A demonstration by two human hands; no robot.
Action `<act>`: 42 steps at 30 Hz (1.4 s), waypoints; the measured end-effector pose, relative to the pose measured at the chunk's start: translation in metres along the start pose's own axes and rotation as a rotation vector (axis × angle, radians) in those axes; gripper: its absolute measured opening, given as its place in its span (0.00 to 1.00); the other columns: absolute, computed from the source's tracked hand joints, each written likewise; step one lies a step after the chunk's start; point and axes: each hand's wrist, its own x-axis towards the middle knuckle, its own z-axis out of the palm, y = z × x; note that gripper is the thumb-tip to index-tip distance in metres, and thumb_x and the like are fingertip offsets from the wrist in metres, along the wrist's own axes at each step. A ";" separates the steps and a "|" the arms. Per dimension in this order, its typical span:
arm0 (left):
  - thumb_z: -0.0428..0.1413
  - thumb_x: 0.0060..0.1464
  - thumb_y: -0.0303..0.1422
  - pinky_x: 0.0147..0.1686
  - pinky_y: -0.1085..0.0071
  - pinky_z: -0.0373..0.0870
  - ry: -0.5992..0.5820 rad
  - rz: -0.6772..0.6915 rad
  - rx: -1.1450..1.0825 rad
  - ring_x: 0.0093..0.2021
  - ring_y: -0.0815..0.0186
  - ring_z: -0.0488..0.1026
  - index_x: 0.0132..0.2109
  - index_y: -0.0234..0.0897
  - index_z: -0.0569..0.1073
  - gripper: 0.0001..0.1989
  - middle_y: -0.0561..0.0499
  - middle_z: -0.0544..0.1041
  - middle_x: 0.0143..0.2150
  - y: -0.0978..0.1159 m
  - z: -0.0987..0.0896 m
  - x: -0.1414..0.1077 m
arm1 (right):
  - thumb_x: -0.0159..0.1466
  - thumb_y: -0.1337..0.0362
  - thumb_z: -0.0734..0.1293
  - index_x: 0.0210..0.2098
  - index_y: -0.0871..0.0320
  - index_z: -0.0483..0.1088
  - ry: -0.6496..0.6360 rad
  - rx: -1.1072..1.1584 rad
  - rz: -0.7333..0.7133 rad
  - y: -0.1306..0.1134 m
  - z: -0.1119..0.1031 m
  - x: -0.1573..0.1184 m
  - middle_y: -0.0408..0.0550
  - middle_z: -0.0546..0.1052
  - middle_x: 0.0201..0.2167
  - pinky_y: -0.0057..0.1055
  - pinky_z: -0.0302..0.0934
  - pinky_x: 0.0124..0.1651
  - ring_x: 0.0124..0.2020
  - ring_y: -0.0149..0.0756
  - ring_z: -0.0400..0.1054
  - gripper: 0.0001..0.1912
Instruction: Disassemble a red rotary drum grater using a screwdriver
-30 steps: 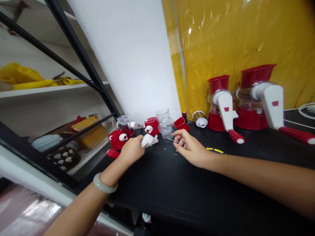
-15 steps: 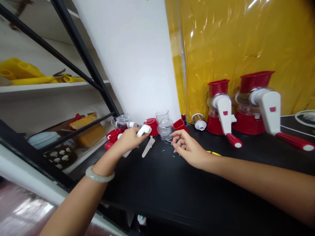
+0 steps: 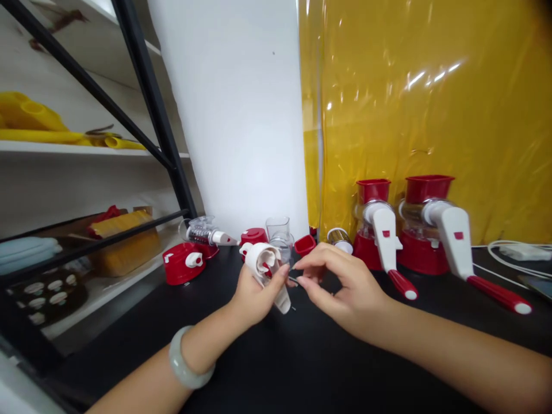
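My left hand (image 3: 253,300) is closed around a white plastic crank handle (image 3: 264,256), its round hollow end turned up toward me. Just right of it, my right hand (image 3: 351,290) has thumb and forefinger brought together near the crank. Something thin and dark shows by those fingertips, too small and blurred to name. Behind the hands stand a clear plastic grater body (image 3: 278,229), a red base (image 3: 253,235) and a red hopper (image 3: 305,245).
Two assembled red-and-white rotary graters (image 3: 374,230) (image 3: 431,230) stand at the right, handles pointing toward me. A metal grating drum (image 3: 339,238) lies beside them. At the left are another red base (image 3: 183,265) and a clear grater part (image 3: 202,229), next to a black-framed shelf (image 3: 150,103).
My left hand has turned the white crank over and brought it nearer, to the right. My right hand has come close beside it. The view has shifted, and the red base at left shows more fully.
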 end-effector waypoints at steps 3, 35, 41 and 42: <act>0.62 0.53 0.50 0.37 0.65 0.76 0.038 0.163 -0.103 0.33 0.66 0.73 0.41 0.42 0.63 0.21 0.53 0.70 0.34 -0.013 0.003 -0.005 | 0.66 0.70 0.66 0.44 0.53 0.69 -0.054 -0.046 0.017 0.003 0.010 -0.010 0.43 0.71 0.34 0.27 0.65 0.35 0.32 0.29 0.67 0.08; 0.53 0.55 0.58 0.48 0.61 0.71 -0.334 0.462 0.267 0.39 0.62 0.73 0.40 0.38 0.71 0.26 0.47 0.73 0.37 -0.020 0.004 -0.008 | 0.64 0.70 0.69 0.32 0.57 0.73 -0.014 -0.069 -0.050 0.016 0.014 -0.019 0.45 0.74 0.28 0.27 0.65 0.28 0.27 0.30 0.69 0.04; 0.47 0.63 0.53 0.46 0.66 0.68 -0.348 0.616 0.349 0.35 0.65 0.71 0.36 0.36 0.70 0.24 0.50 0.74 0.33 -0.009 0.009 -0.005 | 0.64 0.73 0.68 0.33 0.60 0.72 -0.012 -0.066 -0.114 0.013 0.012 -0.017 0.44 0.71 0.28 0.24 0.64 0.29 0.27 0.27 0.66 0.04; 0.47 0.64 0.52 0.43 0.67 0.68 -0.343 0.618 0.323 0.34 0.66 0.71 0.35 0.36 0.69 0.23 0.50 0.73 0.32 -0.007 0.011 -0.004 | 0.64 0.73 0.68 0.33 0.61 0.72 -0.013 -0.065 -0.124 0.012 0.012 -0.017 0.44 0.71 0.28 0.24 0.64 0.29 0.28 0.27 0.66 0.03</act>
